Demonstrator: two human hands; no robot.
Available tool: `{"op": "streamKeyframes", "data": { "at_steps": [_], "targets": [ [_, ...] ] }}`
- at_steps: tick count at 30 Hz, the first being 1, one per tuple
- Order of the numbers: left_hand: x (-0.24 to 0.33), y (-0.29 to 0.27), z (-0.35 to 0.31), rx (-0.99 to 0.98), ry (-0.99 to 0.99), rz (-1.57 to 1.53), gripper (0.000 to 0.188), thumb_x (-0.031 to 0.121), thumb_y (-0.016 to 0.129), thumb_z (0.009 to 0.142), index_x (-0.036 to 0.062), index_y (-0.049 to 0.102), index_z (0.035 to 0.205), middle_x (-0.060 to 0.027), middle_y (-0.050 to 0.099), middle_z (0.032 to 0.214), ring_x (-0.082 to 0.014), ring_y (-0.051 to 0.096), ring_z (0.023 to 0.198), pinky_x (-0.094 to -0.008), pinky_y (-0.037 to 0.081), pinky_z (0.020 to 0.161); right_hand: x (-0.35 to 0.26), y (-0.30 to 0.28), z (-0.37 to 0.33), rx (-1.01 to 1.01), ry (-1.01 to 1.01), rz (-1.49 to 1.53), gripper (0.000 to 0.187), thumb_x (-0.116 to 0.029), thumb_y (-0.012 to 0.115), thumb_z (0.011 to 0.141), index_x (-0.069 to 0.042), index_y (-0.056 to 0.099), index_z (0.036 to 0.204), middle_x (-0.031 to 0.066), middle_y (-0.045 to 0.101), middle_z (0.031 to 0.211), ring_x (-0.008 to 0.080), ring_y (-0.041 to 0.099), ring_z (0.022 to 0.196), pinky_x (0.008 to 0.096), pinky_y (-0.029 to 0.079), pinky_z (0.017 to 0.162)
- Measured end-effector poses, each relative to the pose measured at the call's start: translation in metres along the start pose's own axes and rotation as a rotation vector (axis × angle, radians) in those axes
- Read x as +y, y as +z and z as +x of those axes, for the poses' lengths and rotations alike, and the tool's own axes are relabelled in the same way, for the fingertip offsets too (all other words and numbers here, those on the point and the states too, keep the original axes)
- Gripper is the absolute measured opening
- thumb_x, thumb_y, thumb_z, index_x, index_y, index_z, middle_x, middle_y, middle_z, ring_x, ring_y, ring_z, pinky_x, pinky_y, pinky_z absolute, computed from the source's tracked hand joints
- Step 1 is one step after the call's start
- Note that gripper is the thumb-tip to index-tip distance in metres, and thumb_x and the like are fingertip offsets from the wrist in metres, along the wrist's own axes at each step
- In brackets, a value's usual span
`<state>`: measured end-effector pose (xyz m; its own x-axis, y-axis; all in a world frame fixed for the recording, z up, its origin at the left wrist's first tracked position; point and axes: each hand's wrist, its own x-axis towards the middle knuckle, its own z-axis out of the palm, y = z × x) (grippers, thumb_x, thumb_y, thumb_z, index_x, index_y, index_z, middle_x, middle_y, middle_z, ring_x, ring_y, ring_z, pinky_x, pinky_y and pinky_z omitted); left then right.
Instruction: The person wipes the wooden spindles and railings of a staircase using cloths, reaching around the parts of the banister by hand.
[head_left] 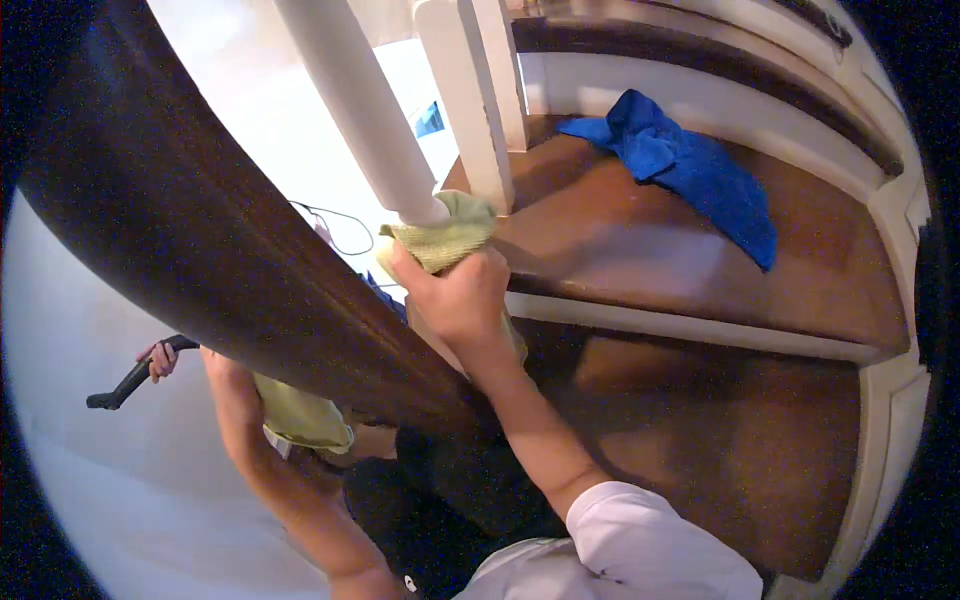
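My right hand [462, 298] is wrapped round a yellow-green ribbed cloth [452, 238], pressing it about the foot of a white round baluster [365, 110]. At the lower left my left arm [262, 465] reaches up and passes behind the dark wooden handrail [230, 230], which hides the hand. A second yellow-green cloth [302, 412] hangs between that arm and my dark trousers. Spread on the upper brown step [590, 235] lies a crumpled blue cloth [672, 165].
White square posts [465, 100] stand beyond my right hand. Farther left, a small hand [160, 362], seemingly another person's, holds a black tube [130, 385]. A thin dark cord [345, 215] loops behind the handrail. A lower brown step [710, 440] lies right of my arm.
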<state>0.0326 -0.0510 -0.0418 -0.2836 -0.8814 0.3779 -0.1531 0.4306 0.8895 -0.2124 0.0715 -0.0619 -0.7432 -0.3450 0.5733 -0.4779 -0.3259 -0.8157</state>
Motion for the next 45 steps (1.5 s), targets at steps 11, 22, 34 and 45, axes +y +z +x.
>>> {"op": "streamKeyframes", "data": {
  "at_steps": [11, 22, 34, 45],
  "targets": [
    [0.031, 0.031, 0.023, 0.015, 0.064, 0.162, 0.044, 0.028, 0.044, 0.086, -0.0053, 0.048, 0.115, -0.0141, 0.051, 0.115, -0.0255, 0.047, 0.106, -0.0337, 0.034, 0.093, 0.094, -0.033, -0.001, -0.256, 0.374, 0.687, 0.033, -0.016, 0.052, 0.082, 0.001, 0.053, 0.11, 0.0075, 0.058, 0.098, 0.0165, 0.056, 0.088, 0.0276, 0.043, 0.082],
    [0.163, 0.127, 0.057, -0.957, 0.073, 0.835, 0.046, 0.045, 0.072, 0.07, 0.0005, 0.067, 0.082, -0.0068, 0.064, 0.071, -0.0144, 0.06, 0.069, -0.028, 0.047, 0.063, 0.019, -0.03, 0.006, 0.122, -0.12, -0.041, 0.015, -0.01, 0.065, 0.078, 0.002, 0.059, 0.085, 0.0124, 0.06, 0.08, 0.0216, 0.057, 0.072, 0.034, 0.045, 0.066],
    [0.165, 0.141, 0.055, -1.158, -0.027, 0.645, 0.034, 0.028, 0.071, 0.072, -0.0035, 0.067, 0.084, -0.0024, 0.063, 0.065, -0.008, 0.055, 0.059, -0.0224, 0.044, 0.056, -0.011, -0.023, -0.019, 0.16, 0.04, 0.032, 0.018, -0.014, 0.07, 0.075, 0.001, 0.063, 0.084, 0.0079, 0.065, 0.079, 0.0144, 0.06, 0.072, 0.0287, 0.047, 0.067],
    [0.121, 0.143, 0.105, -1.44, 0.683, 0.717, 0.041, 0.012, 0.061, 0.076, -0.0021, 0.054, 0.114, -0.0102, 0.059, 0.109, -0.0193, 0.054, 0.103, -0.0308, 0.04, 0.089, 0.003, -0.019, -0.009, 0.015, 0.046, 0.014, 0.024, -0.025, 0.066, 0.077, -0.001, 0.063, 0.074, 0.0163, 0.061, 0.07, 0.0315, 0.06, 0.063, 0.0381, 0.047, 0.06]
  ]
}}
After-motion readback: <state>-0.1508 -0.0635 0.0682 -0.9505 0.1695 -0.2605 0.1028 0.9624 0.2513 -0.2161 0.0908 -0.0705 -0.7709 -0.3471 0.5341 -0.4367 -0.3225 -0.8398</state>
